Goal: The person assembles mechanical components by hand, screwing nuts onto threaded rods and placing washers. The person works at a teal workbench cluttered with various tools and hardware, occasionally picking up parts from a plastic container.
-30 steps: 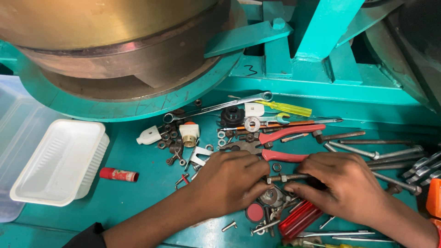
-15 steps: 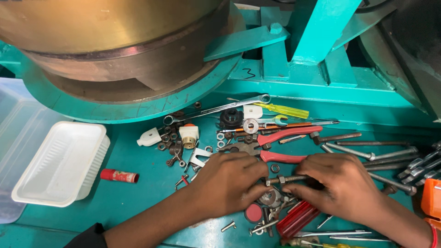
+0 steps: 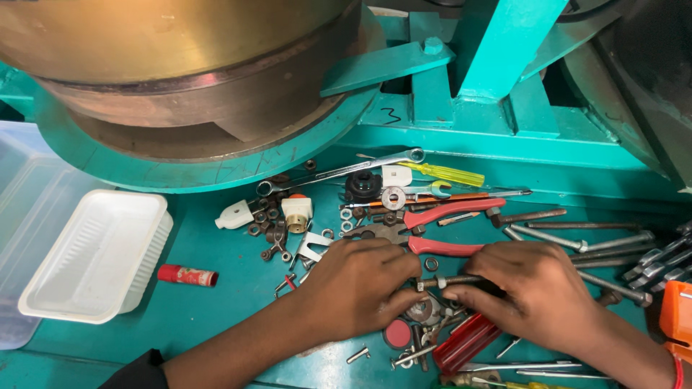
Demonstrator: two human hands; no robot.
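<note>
Both hands have barely shifted over the last second: the left hand (image 3: 364, 281) and right hand (image 3: 530, 292) still pinch a threaded bolt (image 3: 450, 281) between them, low over the teal desk (image 3: 216, 317), beside red-handled pliers (image 3: 432, 230).

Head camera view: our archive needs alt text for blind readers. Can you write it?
Two hands meet over a long threaded bolt amid scattered hardware on a teal machine bed: the left hand at its end, the right hand gripping its shank. Red-handled pliers, a wrench, nuts and bolts lie around; a white plastic tray sits left.
</note>
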